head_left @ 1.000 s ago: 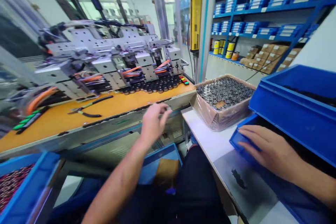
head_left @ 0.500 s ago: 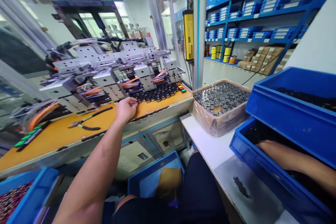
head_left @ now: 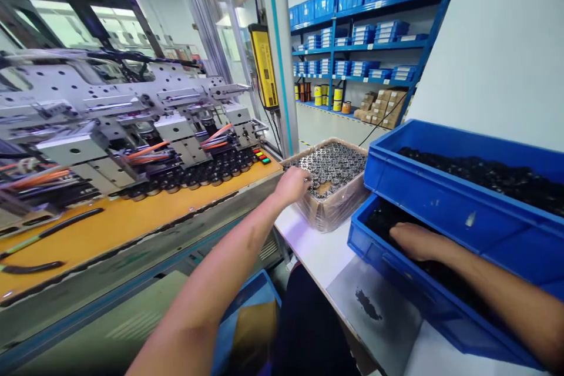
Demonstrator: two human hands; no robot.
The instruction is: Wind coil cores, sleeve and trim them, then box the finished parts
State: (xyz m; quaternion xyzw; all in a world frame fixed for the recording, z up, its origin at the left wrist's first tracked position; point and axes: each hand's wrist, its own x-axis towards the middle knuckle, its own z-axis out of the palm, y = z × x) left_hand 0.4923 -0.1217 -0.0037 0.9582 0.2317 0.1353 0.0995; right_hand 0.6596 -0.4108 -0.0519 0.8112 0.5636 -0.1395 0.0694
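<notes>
My left hand (head_left: 292,184) is at the near left rim of a plastic-lined cardboard box (head_left: 318,216). Its fingers are curled together at the small round metal-and-black parts (head_left: 337,160) packed in rows there; whatever lies between the fingertips is too small to name. My right hand (head_left: 410,239) reaches into the lower blue bin (head_left: 384,258), among loose black parts (head_left: 379,222). Those fingers point down and are hidden by the hand and the parts. On the yellow worktop (head_left: 185,211), several black round parts (head_left: 207,173) stand in rows beneath the machine.
A second blue bin (head_left: 467,188) of black parts sits over the lower one. Pliers (head_left: 53,229) lie on the worktop at left, below the metal machine (head_left: 176,123). Coloured buttons (head_left: 261,155) are at its right end. A blue crate (head_left: 259,294) stands below.
My left hand has moved right, from the round parts on the worktop to the cardboard box. The view has turned right. My right hand stays in the lower blue bin.
</notes>
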